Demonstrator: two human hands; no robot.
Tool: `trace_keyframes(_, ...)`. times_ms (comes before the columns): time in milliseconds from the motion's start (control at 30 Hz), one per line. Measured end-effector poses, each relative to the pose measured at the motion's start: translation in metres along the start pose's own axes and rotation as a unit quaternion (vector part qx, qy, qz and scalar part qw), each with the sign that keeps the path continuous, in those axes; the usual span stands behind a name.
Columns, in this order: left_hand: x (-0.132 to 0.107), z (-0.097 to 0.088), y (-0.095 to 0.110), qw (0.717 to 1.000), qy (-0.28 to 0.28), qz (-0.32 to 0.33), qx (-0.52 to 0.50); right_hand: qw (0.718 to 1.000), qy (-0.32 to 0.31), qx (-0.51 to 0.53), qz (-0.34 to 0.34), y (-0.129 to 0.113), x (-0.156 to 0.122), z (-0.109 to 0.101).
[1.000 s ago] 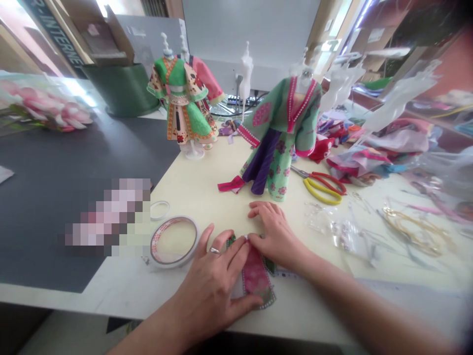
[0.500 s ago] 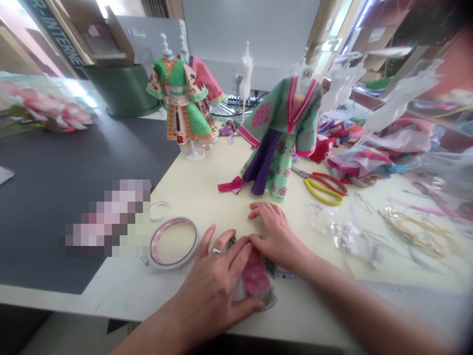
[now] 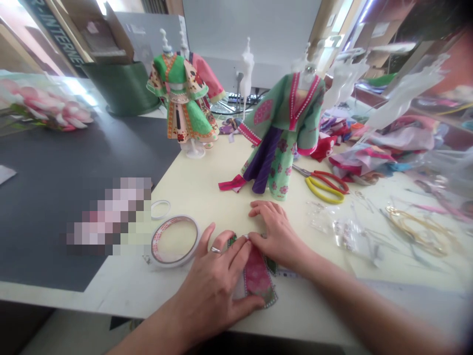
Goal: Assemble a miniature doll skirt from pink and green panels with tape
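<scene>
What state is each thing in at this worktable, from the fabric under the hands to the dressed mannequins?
left hand, spread flat on the fabric, ring on one finger
right hand, fingertips resting on the fabric's upper end
pink-and-green fabric piece, lying flat under both hands
tape roll, lying flat on the table
scissors, lying on the table, untouched
green floral doll robe, dressed on an upright mannequin
clear plastic bag, lying crumpled

Pink-green fabric panel [image 3: 255, 276] — white beaded edging [image 3: 274, 296], lying flat on cream tabletop [image 3: 207, 207]

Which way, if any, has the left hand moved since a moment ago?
No move: the left hand sits the same distance from the tape roll, on the pink fabric.
</scene>
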State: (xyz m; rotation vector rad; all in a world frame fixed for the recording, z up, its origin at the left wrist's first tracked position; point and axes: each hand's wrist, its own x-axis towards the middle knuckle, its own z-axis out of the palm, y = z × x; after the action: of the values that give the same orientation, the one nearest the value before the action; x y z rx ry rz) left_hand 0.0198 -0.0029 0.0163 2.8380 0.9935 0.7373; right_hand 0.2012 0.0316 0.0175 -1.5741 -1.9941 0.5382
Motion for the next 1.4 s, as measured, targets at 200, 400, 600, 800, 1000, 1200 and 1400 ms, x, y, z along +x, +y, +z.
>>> trace_keyframes(200,0.0005,-0.0007,-0.0002,1.0,-0.008,0.003,0.004,1.0,-0.008,-0.005,0.005,-0.0009,0.0014,0.0006)
trace_keyframes(400,-0.0001,-0.0003,-0.0002,1.0,-0.002,-0.001,0.004,1.0,-0.002,-0.011,0.003,-0.0002,0.0011,0.0014)
trace_keyframes(600,-0.0002,-0.0004,0.0002,1.0,0.004,0.002,0.004,1.0,-0.01,-0.008,0.014,-0.0029,0.0001,-0.0001)
trace_keyframes(800,-0.0001,0.0004,0.0,1.0,0.008,-0.002,0.003,1.0,0.002,-0.01,0.009,-0.0021,0.0005,0.0011)
trace_keyframes(1000,-0.0005,-0.0009,0.0009,1.0,0.006,-0.005,0.004,1.0,-0.003,-0.006,0.009,-0.001,0.0002,0.0008)
trace_keyframes(1200,-0.0007,-0.0012,0.0012,1.0,0.005,-0.002,0.005,1.0,0.002,-0.013,0.009,-0.0024,0.0,0.0028)
trace_keyframes(1400,-0.0029,-0.0044,0.0012,0.999,0.04,-0.004,-0.015,1.0,-0.004,0.022,0.01,0.0012,0.0013,-0.0022)
